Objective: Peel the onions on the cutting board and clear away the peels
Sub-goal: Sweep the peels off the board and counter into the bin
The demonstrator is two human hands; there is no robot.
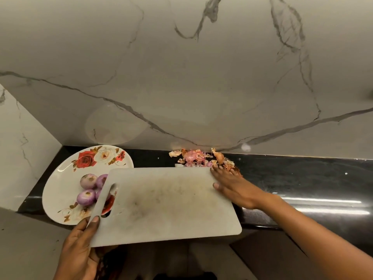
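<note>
Gripping the cutting board (165, 205), left hand (80, 251); right hand (234, 188) spread; perhaps four onions (88, 180).

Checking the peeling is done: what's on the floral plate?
Peeled purple onions lie on the plate. The cutting board covers its right side, so more may be hidden.

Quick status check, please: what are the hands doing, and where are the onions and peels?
Left hand grips cutting board at handle end. Right hand flat by peel pile on counter. Peeled onions on floral plate. Nothing in the way.
</note>
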